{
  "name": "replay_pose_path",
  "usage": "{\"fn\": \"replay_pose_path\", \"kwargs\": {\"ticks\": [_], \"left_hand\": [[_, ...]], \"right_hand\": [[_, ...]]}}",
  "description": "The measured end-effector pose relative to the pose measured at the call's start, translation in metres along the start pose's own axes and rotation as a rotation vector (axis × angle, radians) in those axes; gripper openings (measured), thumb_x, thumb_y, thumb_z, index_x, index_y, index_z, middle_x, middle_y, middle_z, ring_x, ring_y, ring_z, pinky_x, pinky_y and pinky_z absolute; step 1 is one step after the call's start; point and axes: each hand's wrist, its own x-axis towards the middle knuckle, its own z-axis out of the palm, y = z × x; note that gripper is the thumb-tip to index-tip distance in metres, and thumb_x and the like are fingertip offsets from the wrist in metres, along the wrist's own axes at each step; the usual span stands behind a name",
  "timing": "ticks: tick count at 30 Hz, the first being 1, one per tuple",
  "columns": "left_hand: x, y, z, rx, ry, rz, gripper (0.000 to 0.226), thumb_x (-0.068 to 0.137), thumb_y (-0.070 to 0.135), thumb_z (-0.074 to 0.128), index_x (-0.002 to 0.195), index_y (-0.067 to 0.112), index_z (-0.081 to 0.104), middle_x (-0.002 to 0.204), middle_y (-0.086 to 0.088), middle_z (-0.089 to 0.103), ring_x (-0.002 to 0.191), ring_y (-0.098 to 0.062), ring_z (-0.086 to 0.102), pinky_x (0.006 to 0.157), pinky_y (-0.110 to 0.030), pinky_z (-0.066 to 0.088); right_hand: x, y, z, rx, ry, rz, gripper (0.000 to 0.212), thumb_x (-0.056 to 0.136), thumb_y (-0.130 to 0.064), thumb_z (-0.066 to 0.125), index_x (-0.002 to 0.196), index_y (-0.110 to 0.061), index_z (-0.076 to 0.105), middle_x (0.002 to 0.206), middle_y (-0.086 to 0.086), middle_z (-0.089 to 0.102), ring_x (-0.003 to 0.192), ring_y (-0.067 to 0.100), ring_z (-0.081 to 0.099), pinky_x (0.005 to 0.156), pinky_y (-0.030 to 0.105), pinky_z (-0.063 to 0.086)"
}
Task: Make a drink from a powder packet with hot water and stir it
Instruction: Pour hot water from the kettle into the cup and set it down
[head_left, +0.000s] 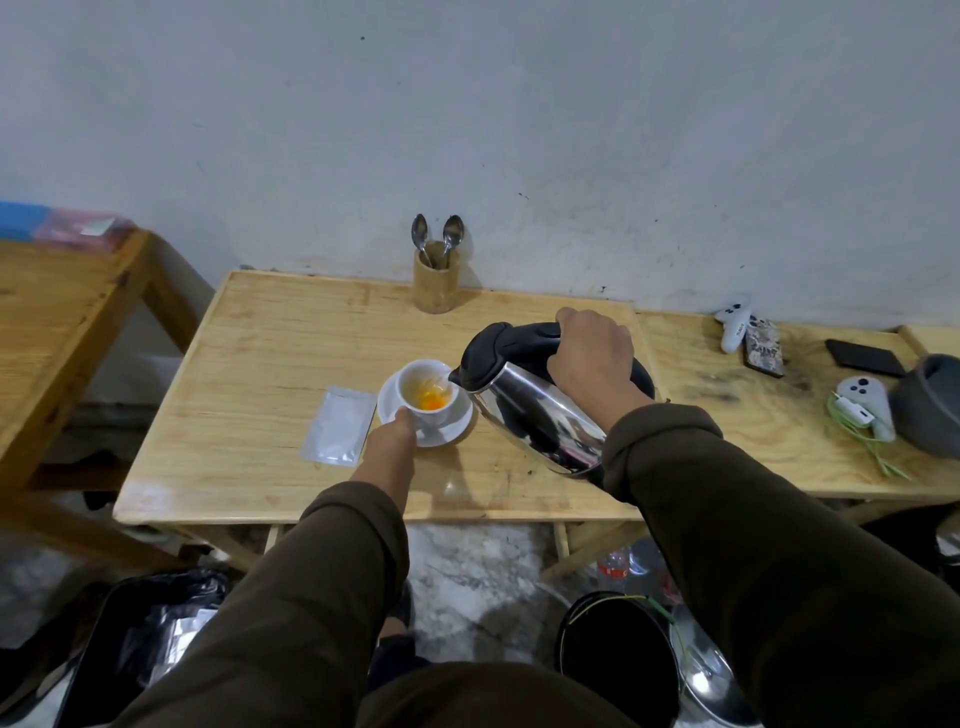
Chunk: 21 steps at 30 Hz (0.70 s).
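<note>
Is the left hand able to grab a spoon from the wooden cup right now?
Probably yes, but not this instant. The left hand is steadying the cup while the kettle pours. The spoons stand in the holder behind, with bare table between.

Cup (427, 387) sits on saucer (451, 427), mid table (260, 364). Packet (338, 425) lies flat just left of saucer. Kettle (535, 410) tilted right of cup, spout over cup rim, held off the table by right hand (592, 353) on its handle. Left hand (389, 449) at cup's near side, touching. Spoon holder (436, 283) at table's back edge, behind cup, two spoons (420, 234) standing in it. Phone (763, 352) and controller (733, 321) far right, on adjoining table.
</note>
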Motion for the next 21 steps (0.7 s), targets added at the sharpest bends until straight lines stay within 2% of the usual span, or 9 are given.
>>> {"fn": "replay_pose_path", "kwargs": {"ticks": [3, 7, 11, 15, 21], "left_hand": [[0.0008, -0.0005, -0.0010, 0.003, -0.011, 0.009, 0.061, 0.094, 0.047, 0.043, 0.140, 0.006, 0.044, 0.136, -0.018, 0.053, 0.123, -0.032, 0.052, 0.095, -0.038, 0.042], [0.0012, -0.0017, -0.0021, 0.006, -0.024, 0.024, 0.061, 0.094, 0.046, 0.044, 0.140, 0.006, 0.044, 0.134, -0.018, 0.054, 0.121, -0.033, 0.053, 0.088, -0.037, 0.041], [0.0021, -0.0025, -0.0035, 0.029, -0.034, 0.038, 0.061, 0.094, 0.048, 0.042, 0.139, 0.007, 0.046, 0.128, -0.017, 0.055, 0.101, -0.029, 0.051, 0.083, -0.036, 0.041], [0.0049, -0.0050, -0.0030, -0.006, -0.040, 0.054, 0.061, 0.092, 0.047, 0.046, 0.138, 0.007, 0.045, 0.111, -0.011, 0.050, 0.099, -0.026, 0.048, 0.087, -0.036, 0.039], [0.0025, -0.0027, -0.0025, -0.012, -0.026, 0.050, 0.059, 0.092, 0.045, 0.047, 0.137, 0.007, 0.046, 0.109, -0.010, 0.050, 0.098, -0.025, 0.048, 0.087, -0.036, 0.038]], "right_hand": [[-0.0012, -0.0008, -0.0005, 0.003, -0.006, -0.002, 0.020, 0.087, -0.008, 0.052, 0.106, -0.009, 0.053, 0.091, 0.010, 0.060, 0.076, 0.025, 0.044, 0.080, 0.036, 0.040], [-0.0025, -0.0016, -0.0025, 0.006, -0.009, -0.009, 0.021, 0.087, -0.008, 0.052, 0.107, -0.009, 0.053, 0.097, 0.012, 0.063, 0.076, 0.026, 0.043, 0.081, 0.036, 0.040], [-0.0026, -0.0024, -0.0026, 0.012, -0.006, -0.010, 0.021, 0.087, -0.008, 0.052, 0.108, -0.009, 0.053, 0.097, 0.012, 0.063, 0.077, 0.026, 0.044, 0.079, 0.034, 0.037], [-0.0025, -0.0032, -0.0029, 0.013, -0.005, -0.010, 0.021, 0.087, -0.008, 0.052, 0.108, -0.010, 0.053, 0.099, 0.011, 0.064, 0.090, 0.030, 0.056, 0.082, 0.035, 0.039], [-0.0021, -0.0025, -0.0047, 0.007, 0.001, -0.013, 0.021, 0.087, -0.008, 0.052, 0.108, -0.010, 0.053, 0.098, 0.011, 0.063, 0.092, 0.030, 0.057, 0.084, 0.037, 0.041]]}}
